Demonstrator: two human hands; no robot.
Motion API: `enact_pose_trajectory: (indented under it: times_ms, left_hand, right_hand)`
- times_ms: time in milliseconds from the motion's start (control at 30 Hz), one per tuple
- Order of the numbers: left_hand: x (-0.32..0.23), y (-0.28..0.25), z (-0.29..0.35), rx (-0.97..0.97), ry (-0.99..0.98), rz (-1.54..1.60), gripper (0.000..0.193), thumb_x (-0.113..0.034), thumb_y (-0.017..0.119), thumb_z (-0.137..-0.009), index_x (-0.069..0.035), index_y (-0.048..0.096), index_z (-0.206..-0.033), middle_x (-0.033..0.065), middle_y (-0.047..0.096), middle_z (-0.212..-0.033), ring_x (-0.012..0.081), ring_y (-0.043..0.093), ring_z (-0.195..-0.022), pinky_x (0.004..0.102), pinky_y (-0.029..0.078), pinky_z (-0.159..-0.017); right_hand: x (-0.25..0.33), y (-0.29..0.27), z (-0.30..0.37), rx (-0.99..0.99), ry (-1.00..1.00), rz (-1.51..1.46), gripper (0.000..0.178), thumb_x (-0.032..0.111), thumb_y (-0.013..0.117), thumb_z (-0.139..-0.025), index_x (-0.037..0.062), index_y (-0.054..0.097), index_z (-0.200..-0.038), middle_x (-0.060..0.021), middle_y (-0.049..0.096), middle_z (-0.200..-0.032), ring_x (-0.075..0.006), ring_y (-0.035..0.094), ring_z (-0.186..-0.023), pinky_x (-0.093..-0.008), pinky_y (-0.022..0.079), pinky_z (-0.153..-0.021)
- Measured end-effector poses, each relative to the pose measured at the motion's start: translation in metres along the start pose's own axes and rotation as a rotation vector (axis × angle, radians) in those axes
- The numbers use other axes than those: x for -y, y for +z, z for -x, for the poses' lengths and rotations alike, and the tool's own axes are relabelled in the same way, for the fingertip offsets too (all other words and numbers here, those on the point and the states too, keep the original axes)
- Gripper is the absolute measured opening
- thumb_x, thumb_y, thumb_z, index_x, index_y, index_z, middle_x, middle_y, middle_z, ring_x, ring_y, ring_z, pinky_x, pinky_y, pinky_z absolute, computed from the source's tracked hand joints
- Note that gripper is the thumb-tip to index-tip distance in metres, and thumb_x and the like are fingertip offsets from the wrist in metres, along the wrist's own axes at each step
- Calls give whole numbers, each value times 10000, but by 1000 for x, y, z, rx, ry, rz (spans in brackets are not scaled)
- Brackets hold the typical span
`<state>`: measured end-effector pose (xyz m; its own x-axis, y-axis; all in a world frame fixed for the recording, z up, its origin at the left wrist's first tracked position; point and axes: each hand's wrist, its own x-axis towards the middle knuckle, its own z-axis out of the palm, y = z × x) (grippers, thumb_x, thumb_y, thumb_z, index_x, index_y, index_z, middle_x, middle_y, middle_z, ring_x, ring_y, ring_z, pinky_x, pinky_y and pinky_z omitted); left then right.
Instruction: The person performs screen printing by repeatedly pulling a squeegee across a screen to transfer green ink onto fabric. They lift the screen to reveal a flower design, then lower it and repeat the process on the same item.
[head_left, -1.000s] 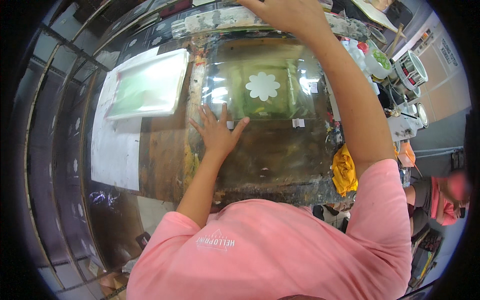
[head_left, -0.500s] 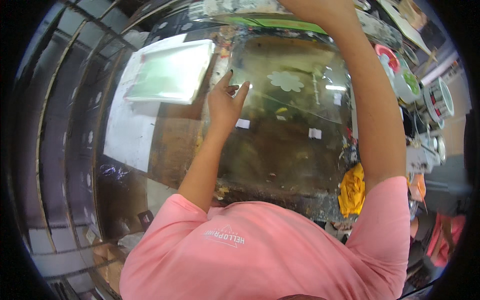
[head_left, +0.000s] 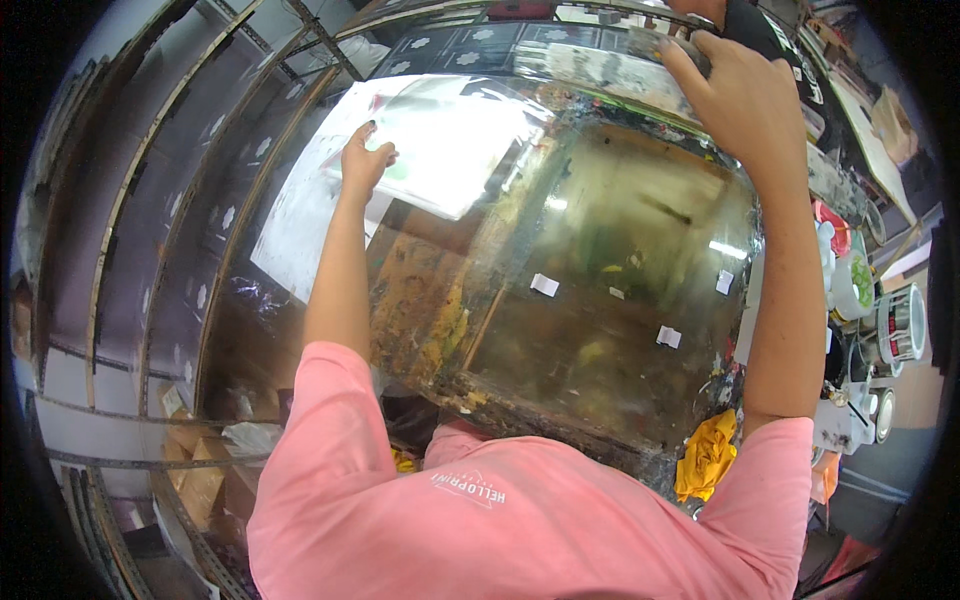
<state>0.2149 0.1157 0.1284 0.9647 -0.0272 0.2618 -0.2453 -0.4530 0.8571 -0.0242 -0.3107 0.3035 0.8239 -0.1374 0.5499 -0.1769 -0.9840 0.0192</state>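
Observation:
My left hand (head_left: 366,160) is over the pile of clear plastic sheets (head_left: 440,170) at the far left. Its thumb and fingers pinch the edge of a clear sheet, whose glare blurs into the pile below. My right hand (head_left: 738,95) reaches to the far side, its fingers bent over a paint-smeared grey frame bar (head_left: 590,75) above the table's back edge. Between my arms lies a glass-topped work surface (head_left: 600,370), with small folded white paper pieces (head_left: 544,285) stuck on it.
A crumpled yellow cloth (head_left: 706,455) lies at the near right corner. White tubs (head_left: 900,325) and a red bowl (head_left: 832,228) crowd the right side. Metal racks (head_left: 180,200) with dark flower-marked sheets stand at left. Part of another person (head_left: 765,40) shows at the far right.
My left hand has moved left from the glass to the pile, and the clear sheet with the white flower shape has left the glass. More of my right hand and the frame bar now shows.

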Motion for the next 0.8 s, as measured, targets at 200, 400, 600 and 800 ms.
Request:
enact_pose_trajectory:
  times_ms: [200, 400, 600, 800]
  left_hand:
    - [86, -9, -41, -223, -34, -91, 770, -81, 740, -719, 136, 522, -1425, 311, 617, -1378, 328, 701, -1134, 396, 564, -949]
    - [98, -7, -32, -426, 98, -368, 760, -179, 816, -760, 110, 548, -1409, 346, 592, -1381, 454, 552, -1334, 462, 360, -1201]
    - [53, 9, 55, -255, 406, -397, 438, -291, 825, -850, -12, 728, -1174, 235, 660, -1215, 382, 582, -1214, 489, 407, -1050]
    - [51, 42, 97, -51, 452, -357, 451, -483, 814, -839, -88, 777, -1052, 118, 663, -1104, 330, 571, -1110, 456, 393, -969]
  right_hand:
    - [-4, 12, 10, -165, -37, -13, 550, 526, 495, -991, 36, 737, -1054, -201, 740, -1018, -388, 695, -961, -492, 447, -845]
    - [16, -2, 20, -11, 41, 25, 573, 536, 496, -993, 32, 744, -1104, -215, 745, -1058, -386, 702, -1018, -492, 456, -908]
    - [9, 5, 23, -83, 58, 44, 593, 558, 495, -997, 28, 739, -1100, -248, 731, -1042, -408, 690, -1034, -502, 456, -966]
    - [19, -1, 23, -44, 59, 12, 592, 548, 501, -996, 6, 733, -1048, -264, 721, -1019, -428, 681, -1019, -518, 473, -917]
